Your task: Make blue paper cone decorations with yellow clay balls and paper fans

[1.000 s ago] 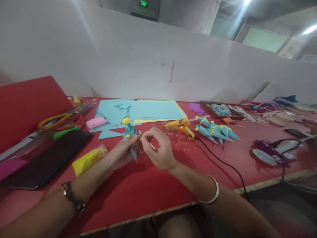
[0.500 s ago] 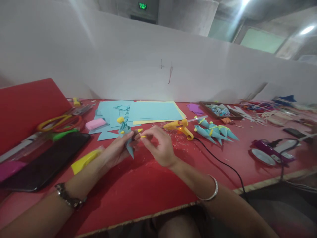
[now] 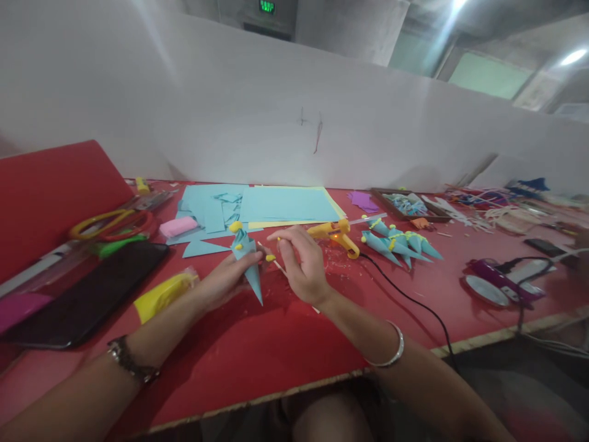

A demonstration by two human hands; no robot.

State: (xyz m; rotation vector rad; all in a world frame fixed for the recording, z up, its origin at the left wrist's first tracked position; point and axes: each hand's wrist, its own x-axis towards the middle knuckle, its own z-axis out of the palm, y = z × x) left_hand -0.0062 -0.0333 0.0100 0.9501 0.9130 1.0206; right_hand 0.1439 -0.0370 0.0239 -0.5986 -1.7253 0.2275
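My left hand (image 3: 230,276) is closed around a light-blue folded paper cone (image 3: 252,277), its point hanging downward. A yellow ball (image 3: 236,226) sits on top of the cone, and a smaller yellow dot (image 3: 238,247) is on its front. Just right of it, my right hand (image 3: 306,267) is closed on a thin pale stick (image 3: 279,267) with a yellow blob (image 3: 270,258) at its tip. The stick's lower end shows below the palm. A tiny yellow bit (image 3: 279,239) is at the right fingertips; how it is gripped is unclear.
A yellow glue gun (image 3: 338,234) with a black cord lies right of my hands, beside several blue paper cones (image 3: 400,245). Blue paper sheets (image 3: 289,205) lie behind. On the left are a black phone (image 3: 92,294), a yellow packet (image 3: 163,296) and scissors (image 3: 103,225).
The cone has shifted right and downward, showing more of its front. My right hand has drawn slightly away from it, and the yellow-tipped stick now shows clearly beneath its fingers.
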